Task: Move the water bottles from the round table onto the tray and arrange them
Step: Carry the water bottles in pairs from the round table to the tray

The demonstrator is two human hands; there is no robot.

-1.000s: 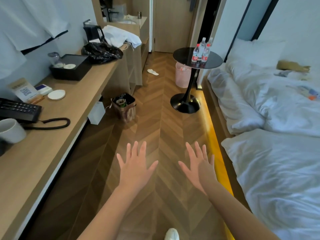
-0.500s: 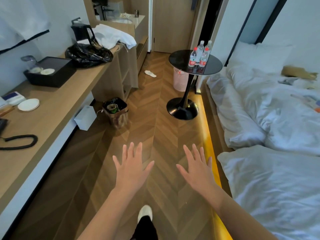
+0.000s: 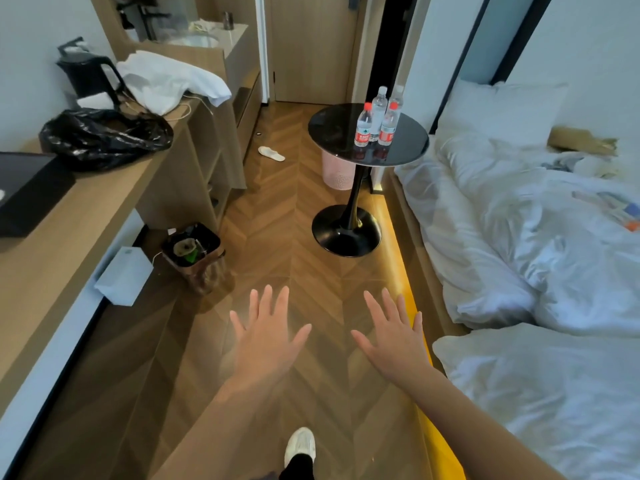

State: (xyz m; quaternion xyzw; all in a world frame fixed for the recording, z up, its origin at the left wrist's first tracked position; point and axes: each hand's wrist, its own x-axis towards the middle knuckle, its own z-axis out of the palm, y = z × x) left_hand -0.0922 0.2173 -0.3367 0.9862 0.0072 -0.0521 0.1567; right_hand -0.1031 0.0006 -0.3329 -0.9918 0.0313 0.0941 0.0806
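Your left hand and right hand are empty, fingers spread; water bottles stand on the tabletop well beyond them.

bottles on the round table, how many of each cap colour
red-capped bottles: 2
white-capped bottles: 2
total: 4, all standing upright in a close cluster on the round table

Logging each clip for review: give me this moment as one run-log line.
stage: nothing picked yet | left hand: open, empty | right hand: open, empty | bottles: upright, clustered on table
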